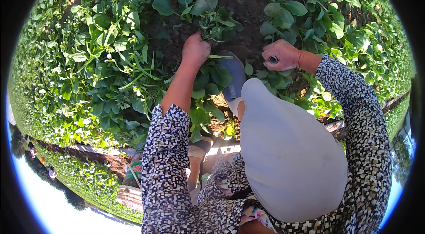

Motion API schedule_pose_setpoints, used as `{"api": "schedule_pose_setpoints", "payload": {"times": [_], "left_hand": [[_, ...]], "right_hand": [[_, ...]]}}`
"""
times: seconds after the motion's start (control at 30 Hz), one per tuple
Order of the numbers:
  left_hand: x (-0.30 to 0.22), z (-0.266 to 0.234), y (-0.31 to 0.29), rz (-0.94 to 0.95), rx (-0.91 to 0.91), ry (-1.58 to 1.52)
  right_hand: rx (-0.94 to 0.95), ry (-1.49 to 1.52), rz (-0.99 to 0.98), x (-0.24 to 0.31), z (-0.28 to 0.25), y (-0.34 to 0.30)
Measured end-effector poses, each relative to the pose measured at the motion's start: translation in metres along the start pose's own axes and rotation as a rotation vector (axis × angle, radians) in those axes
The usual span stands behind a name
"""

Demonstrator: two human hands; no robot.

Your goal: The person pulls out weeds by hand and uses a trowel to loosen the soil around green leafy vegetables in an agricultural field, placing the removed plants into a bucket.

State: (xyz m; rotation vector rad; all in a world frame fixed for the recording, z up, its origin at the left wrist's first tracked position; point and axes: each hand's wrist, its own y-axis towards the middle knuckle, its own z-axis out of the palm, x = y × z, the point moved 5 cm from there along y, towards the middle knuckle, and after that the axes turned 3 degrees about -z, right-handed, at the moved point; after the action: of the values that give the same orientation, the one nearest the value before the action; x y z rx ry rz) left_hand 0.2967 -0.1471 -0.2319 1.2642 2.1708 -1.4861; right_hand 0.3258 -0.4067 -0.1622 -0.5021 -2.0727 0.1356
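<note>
On the far left, dense low greenery [66, 70] fills the bed, with thin grass blades [133, 74] arching out toward the middle. Below it, near the lower left, a plastic bottle [134, 173] with a green and red label sits just beside the patterned left sleeve [164, 159]; a pinkish, pale-striped object [129, 197] lies under it, too partly hidden to name.

Next comes the left hand [195, 51], reaching forward over dark soil [246, 4], its fingers curled tightly around the base of a clump of small-leaved weeds [217, 23]. The clump is just beyond the knuckles, beside rounded, broad-leaved greens [175, 0]. Nearer the body is a foot in a dark-strapped sandal [202, 143].

In the middle, a grey-blue shoe [235, 74] points forward between the two hands, partly covered by a pale cap brim [290, 154].

To the right, the right hand [283, 55] is clenched around a handle [273, 59]; only its round end shows, so what it belongs to cannot be told. More broad-leaved plants [287, 9] grow just beyond that fist, and the patterned right sleeve [361, 105] curves back toward the body.
</note>
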Motion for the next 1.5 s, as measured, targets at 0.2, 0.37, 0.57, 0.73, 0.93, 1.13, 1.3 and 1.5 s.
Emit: {"api": "schedule_pose_setpoints", "payload": {"times": [0.2, 0.37, 0.57, 0.73, 0.93, 1.13, 1.3, 1.5], "left_hand": [[-0.011, -0.022, -0.011, -0.057, -0.096, -0.445], [-0.04, -0.085, -0.044, -0.107, -0.067, -0.934], [-0.004, -0.133, -0.068, -0.005, -0.172, -1.364], [0.017, -0.106, -0.067, -0.13, -0.169, -1.487], [0.017, -0.087, -0.076, -0.176, -0.231, -1.319], [0.041, -0.093, -0.082, -0.33, -0.318, -1.279], [0.047, -0.067, -0.097, -0.397, -0.187, -1.086], [0.055, 0.012, -0.14, 0.067, -0.104, -0.428]], "right_hand": [[-0.121, 0.094, 0.143, 0.004, 0.016, -0.006], [-0.022, -0.219, 0.101, 0.026, -0.026, -0.021], [-0.207, -0.188, 0.216, 0.047, -0.061, -0.047], [-0.292, 0.56, 0.394, 0.057, -0.021, -0.029], [-0.618, 0.836, 0.608, 0.041, -0.014, -0.012], [-0.705, 0.563, 0.632, 0.037, -0.025, -0.039], [-0.557, 0.224, 0.221, 0.085, -0.048, -0.016], [-0.184, 0.01, 0.116, 0.117, -0.05, 0.069]]}}
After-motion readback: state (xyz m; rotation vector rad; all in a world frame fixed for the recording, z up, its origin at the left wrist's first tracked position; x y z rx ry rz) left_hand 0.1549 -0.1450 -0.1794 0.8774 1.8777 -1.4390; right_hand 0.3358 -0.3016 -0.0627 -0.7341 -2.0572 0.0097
